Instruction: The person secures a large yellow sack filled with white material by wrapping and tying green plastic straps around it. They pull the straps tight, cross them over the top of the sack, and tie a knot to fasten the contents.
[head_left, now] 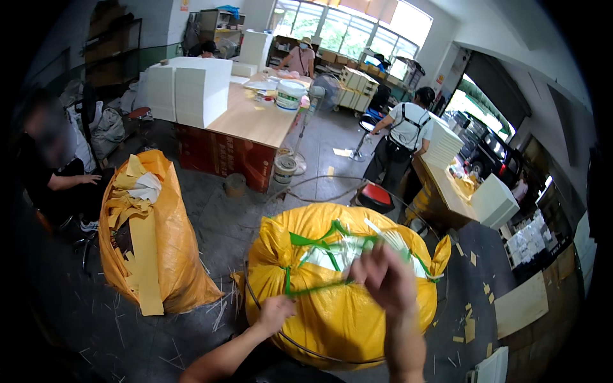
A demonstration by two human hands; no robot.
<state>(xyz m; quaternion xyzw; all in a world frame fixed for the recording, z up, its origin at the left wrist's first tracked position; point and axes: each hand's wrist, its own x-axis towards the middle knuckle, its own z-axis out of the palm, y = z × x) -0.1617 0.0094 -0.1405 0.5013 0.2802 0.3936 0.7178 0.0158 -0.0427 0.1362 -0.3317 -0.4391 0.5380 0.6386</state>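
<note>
A large, stuffed yellow woven sack (338, 325) stands in front of me, its top laced with green strap (319, 288). White scraps (335, 254) bulge through the gap between the laced edges. My right hand (386, 277), smeared by motion, is raised over the sack's front with its fingers closed on the strap, which runs taut toward the left. Low at the sack's left side, my left hand (278, 314) is closed beside the strap's lower bend. What it grips is hidden.
An open orange sack (182, 255) of yellow offcuts stands left, near a seated person (60, 172). Beyond are a wooden table (249, 118) with white stacks, a red-topped stool (375, 198) and a standing person (405, 131). A dark hoop (255, 300) rings the yellow sack; scraps litter the floor.
</note>
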